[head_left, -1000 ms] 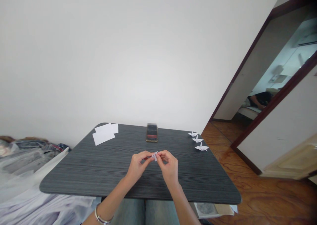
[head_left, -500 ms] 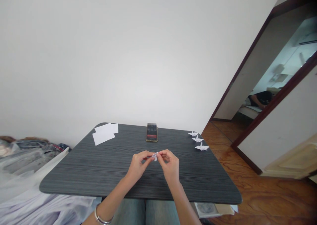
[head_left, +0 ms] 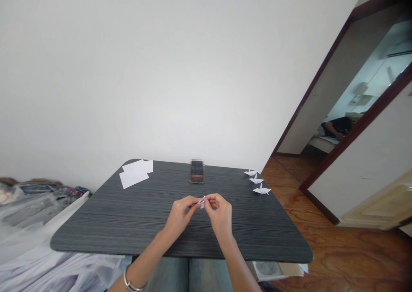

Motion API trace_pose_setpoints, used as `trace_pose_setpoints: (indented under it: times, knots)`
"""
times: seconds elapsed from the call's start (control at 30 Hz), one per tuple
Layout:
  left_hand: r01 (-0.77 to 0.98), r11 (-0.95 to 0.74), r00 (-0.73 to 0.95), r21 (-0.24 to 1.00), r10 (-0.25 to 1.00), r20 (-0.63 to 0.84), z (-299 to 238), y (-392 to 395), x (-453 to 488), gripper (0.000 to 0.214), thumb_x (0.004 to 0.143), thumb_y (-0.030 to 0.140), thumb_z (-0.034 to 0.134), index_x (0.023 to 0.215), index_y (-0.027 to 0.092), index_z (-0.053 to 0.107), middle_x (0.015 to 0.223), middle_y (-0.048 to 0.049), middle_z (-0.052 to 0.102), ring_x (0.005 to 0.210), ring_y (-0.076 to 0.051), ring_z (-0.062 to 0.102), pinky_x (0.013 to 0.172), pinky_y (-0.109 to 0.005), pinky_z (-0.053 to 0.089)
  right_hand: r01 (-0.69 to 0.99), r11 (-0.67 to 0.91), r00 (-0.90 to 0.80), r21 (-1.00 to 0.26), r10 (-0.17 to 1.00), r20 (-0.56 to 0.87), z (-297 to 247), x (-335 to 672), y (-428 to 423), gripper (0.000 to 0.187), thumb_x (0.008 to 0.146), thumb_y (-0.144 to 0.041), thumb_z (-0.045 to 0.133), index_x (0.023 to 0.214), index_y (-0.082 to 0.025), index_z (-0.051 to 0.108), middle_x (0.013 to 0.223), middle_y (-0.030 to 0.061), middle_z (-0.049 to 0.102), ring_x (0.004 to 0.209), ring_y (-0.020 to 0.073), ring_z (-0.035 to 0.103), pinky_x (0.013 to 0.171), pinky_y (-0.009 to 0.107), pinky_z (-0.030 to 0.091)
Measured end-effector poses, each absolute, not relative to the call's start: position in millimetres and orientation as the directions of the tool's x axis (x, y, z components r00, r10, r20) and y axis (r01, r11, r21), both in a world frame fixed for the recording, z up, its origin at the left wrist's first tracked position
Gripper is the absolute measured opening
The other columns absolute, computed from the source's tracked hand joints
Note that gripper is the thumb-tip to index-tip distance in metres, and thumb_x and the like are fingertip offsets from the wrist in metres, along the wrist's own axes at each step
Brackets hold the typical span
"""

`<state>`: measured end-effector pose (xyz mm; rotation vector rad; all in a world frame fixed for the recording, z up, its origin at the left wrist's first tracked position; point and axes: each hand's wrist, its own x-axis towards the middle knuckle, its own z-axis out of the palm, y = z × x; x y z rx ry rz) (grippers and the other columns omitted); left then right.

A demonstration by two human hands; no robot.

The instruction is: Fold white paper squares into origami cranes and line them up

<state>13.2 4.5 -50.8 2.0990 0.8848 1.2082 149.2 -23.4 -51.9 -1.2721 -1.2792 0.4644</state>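
My left hand (head_left: pixel 180 215) and my right hand (head_left: pixel 219 214) meet above the middle of the dark striped table (head_left: pixel 128 223). Both pinch a small white folded piece of paper (head_left: pixel 201 202) between their fingertips, held just above the tabletop. The fingers of both hands are curled closed around it. A silver bracelet (head_left: pixel 131 283) sits on my left wrist.
White paper sheets (head_left: pixel 134 173) lie at the far left corner. A phone (head_left: pixel 197 171) stands at the far edge. Three white paper cranes (head_left: pixel 256 181) line the far right edge. Clothes (head_left: pixel 35 197) lie left; through a doorway at right a person (head_left: pixel 336 127) sits.
My hands stay together on the folded paper with only slight finger movement; the view has shifted a little.
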Motion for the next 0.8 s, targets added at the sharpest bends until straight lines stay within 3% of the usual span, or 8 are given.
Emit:
trace_pose_setpoints:
  times: [0.37, 0.67, 0.8]
  knots:
    - [0.167, -0.446, 0.332, 0.879, 0.865, 0.376, -58.1, 7.8, 16.1, 0.016, 0.071, 0.029, 0.061, 0.076, 0.015, 0.066, 0.071, -0.0038, 0.066, 0.064, -0.015, 0.058, 0.060, -0.023, 0.045, 0.153, 0.459, 0.178, -0.875, 0.858, 0.481, -51.5, 156.5, -20.6, 0.007, 0.073, -0.020, 0.057, 0.069, -0.017, 0.061, 0.071, 0.0029, 0.060, 0.067, 0.0149, 0.058, 0.055, 0.023, 0.048]
    - [0.177, -0.385, 0.346, 0.906, 0.886, 0.309, -52.9, 5.7, 18.1, 0.019, 0.070, 0.031, 0.061, 0.071, 0.012, 0.064, 0.062, -0.0018, 0.062, 0.057, -0.012, 0.052, 0.056, -0.021, 0.041, 0.110, 0.499, 0.173, -0.860, 0.842, 0.511, -51.6, 156.0, -21.2, 0.006, 0.070, -0.017, 0.059, 0.065, -0.016, 0.061, 0.067, 0.0019, 0.060, 0.062, 0.0132, 0.057, 0.054, 0.022, 0.047]
    - [0.183, -0.388, 0.354, 0.903, 0.883, 0.308, -52.3, 4.9, 17.5, 0.020, 0.071, 0.031, 0.060, 0.071, 0.011, 0.063, 0.062, -0.0022, 0.061, 0.058, -0.012, 0.053, 0.057, -0.021, 0.041, 0.093, 0.442, 0.187, -0.892, 0.873, 0.451, -49.8, 156.6, -22.0, 0.002, 0.069, -0.017, 0.061, 0.067, -0.016, 0.061, 0.064, 0.0012, 0.061, 0.060, 0.0133, 0.058, 0.056, 0.024, 0.047]
